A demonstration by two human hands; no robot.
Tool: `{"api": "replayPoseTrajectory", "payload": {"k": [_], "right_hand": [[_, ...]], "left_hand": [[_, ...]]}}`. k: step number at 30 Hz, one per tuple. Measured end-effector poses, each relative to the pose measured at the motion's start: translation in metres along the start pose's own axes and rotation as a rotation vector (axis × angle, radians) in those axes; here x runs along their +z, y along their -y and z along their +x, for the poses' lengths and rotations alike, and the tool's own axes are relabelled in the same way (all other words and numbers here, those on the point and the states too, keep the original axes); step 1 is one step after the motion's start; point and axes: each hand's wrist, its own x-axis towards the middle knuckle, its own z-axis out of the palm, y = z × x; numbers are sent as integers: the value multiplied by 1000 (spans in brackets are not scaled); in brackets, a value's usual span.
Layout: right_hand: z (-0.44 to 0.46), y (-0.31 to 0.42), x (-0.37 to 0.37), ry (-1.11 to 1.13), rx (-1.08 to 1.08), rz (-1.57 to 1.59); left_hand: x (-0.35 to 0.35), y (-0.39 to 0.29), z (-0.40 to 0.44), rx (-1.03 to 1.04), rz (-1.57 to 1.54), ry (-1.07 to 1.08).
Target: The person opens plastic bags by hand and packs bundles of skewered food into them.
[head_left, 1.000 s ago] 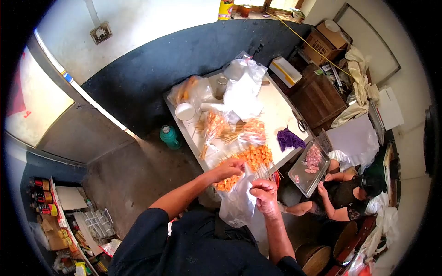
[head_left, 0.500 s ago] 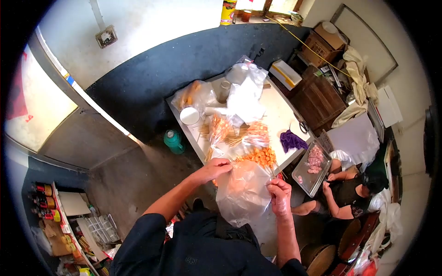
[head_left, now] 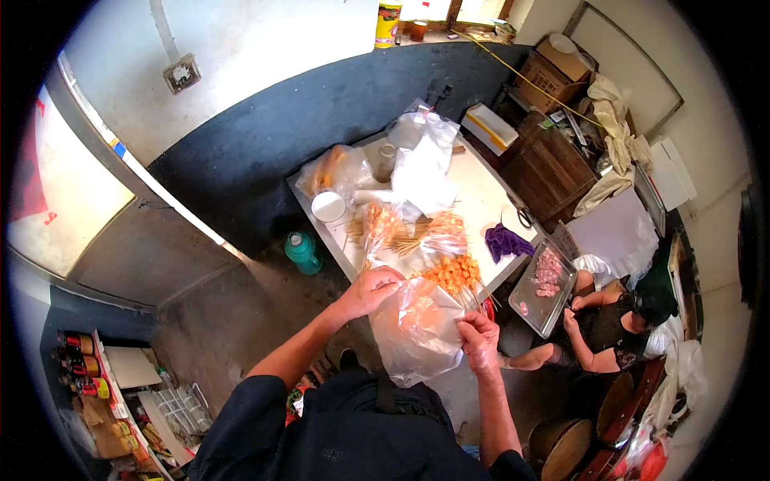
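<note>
A clear plastic bag [head_left: 417, 341] hangs between my two hands at the table's near edge. My left hand [head_left: 370, 290] pinches its upper left rim, and my right hand [head_left: 480, 330] is closed on the right side of the rim. Just beyond the bag, orange skewered meat pieces [head_left: 455, 275] lie on the table with thin sticks pointing toward me. Behind them rest two bagged bundles of skewers, a left bundle [head_left: 380, 223] and a right bundle [head_left: 443, 234]. Whether anything is inside the bag I hold cannot be made out.
On the white table [head_left: 477, 183] are a purple cloth [head_left: 507, 243], scissors [head_left: 525, 218], a white cup [head_left: 328, 206] and white plastic bags [head_left: 425, 172]. A co-worker [head_left: 597, 325] sits at right beside a metal tray [head_left: 547, 284] of pink meat. A teal flask [head_left: 302, 252] stands on the floor.
My right hand and the bag have shifted slightly left, and the bag's lower end has risen a little. Both hands keep their grip. The view has shifted slightly.
</note>
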Motion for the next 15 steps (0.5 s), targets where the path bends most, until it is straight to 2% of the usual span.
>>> {"api": "replayPoseTrajectory", "payload": {"k": [1,5,7,15], "right_hand": [[-1,-1,1,-20,4,-2],[-4,-10,4,-49,-17,-46],[-5,-14,6,-39,-24,-74],[6,-38,10,-102,-68,-80]], "left_hand": [[1,-2,0,59,-19,-45],[-2,-13,-9,33,0,-28],[-4,-15,-15,-141,8,50],[-14,-1,-28,-103,110,-44]]}}
